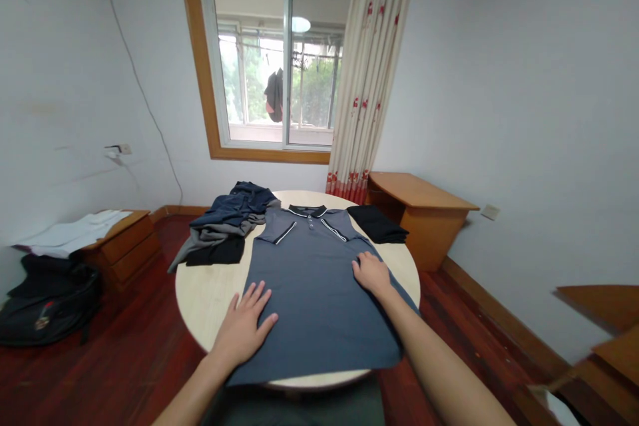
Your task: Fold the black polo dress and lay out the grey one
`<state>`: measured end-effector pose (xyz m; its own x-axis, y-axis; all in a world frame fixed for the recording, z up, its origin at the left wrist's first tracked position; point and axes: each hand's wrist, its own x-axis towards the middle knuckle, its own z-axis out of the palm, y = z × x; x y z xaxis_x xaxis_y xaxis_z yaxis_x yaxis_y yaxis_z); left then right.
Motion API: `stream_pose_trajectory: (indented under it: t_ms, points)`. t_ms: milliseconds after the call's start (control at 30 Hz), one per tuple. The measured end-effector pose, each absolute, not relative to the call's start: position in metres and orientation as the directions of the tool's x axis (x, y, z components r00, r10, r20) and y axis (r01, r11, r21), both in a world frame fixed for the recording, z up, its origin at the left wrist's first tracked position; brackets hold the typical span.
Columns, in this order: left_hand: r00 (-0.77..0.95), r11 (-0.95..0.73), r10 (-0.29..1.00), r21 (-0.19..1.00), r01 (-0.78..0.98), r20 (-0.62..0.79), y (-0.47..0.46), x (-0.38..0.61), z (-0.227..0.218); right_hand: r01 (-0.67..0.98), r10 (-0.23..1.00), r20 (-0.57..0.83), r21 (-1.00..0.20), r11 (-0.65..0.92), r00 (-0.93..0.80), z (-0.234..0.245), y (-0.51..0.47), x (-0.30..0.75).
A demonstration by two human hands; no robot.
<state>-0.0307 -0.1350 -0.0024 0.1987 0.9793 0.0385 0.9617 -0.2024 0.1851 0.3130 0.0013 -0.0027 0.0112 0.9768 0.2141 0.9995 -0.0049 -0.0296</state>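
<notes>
A grey-blue polo shirt lies spread out on a round pale table, its black collar at the far side and its sleeves folded inward over the front. My left hand rests on the shirt's lower left edge, fingers spread. On the right side of the shirt, about halfway up, lies my right hand, its fingers slightly bent and loosely apart. Neither hand grips the cloth. The hem reaches the near table edge and hangs a little over it.
A heap of dark blue and grey clothes sits at the table's back left. Folded black clothing lies at the back right. A wooden desk stands behind on the right, beside a curtain. A black bag is on the floor at left.
</notes>
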Motion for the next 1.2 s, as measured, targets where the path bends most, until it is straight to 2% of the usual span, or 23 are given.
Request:
stream_pose_trajectory:
  t_ms: [100,200,300,467,567,633,767,933,1067,1200]
  points:
    - [-0.046,0.033,0.994,0.128,0.991,0.101,-0.128,-0.042,-0.005,1.0,0.988,0.155,0.009,0.007,-0.008,0.014,0.011,0.298]
    - [-0.087,0.071,0.988,0.127,0.989,0.126,-0.132,-0.045,-0.002,0.992,0.983,0.166,-0.088,0.094,-0.079,0.023,0.027,0.275]
    - [-0.088,0.067,0.992,0.221,0.973,0.09,-0.143,-0.039,0.004,0.966,0.974,0.173,-0.187,0.179,-0.147,0.025,0.042,0.248]
    - [-0.104,0.121,0.993,0.404,0.907,-0.064,-0.153,-0.039,0.008,0.921,0.951,0.193,-0.264,0.288,-0.242,0.016,0.064,0.219]
    - [-0.025,0.087,0.993,0.593,0.8,-0.111,-0.153,-0.048,0.01,0.893,0.929,0.273,-0.305,0.331,-0.252,0.003,0.072,0.217]
    - [0.029,0.033,0.997,0.71,0.703,-0.075,-0.151,-0.049,0.015,0.869,0.916,0.315,-0.344,0.355,-0.249,-0.007,0.076,0.22]
    - [0.11,-0.092,0.993,0.803,0.589,0.033,-0.146,-0.025,0.034,0.821,0.905,0.327,-0.413,0.394,-0.27,-0.018,0.08,0.227]
    - [0.341,-0.249,0.939,0.772,0.585,0.044,-0.136,0.037,0.05,0.733,0.89,0.35,-0.516,0.444,-0.293,-0.016,0.076,0.229]
    - [0.532,-0.372,0.846,0.681,0.631,-0.031,-0.125,0.07,0.041,0.558,0.856,0.361,-0.649,0.516,-0.371,-0.013,0.068,0.22]
    - [0.632,-0.429,0.767,0.647,0.631,-0.108,-0.114,0.074,0.034,0.466,0.825,0.308,-0.707,0.532,-0.474,-0.013,0.061,0.206]
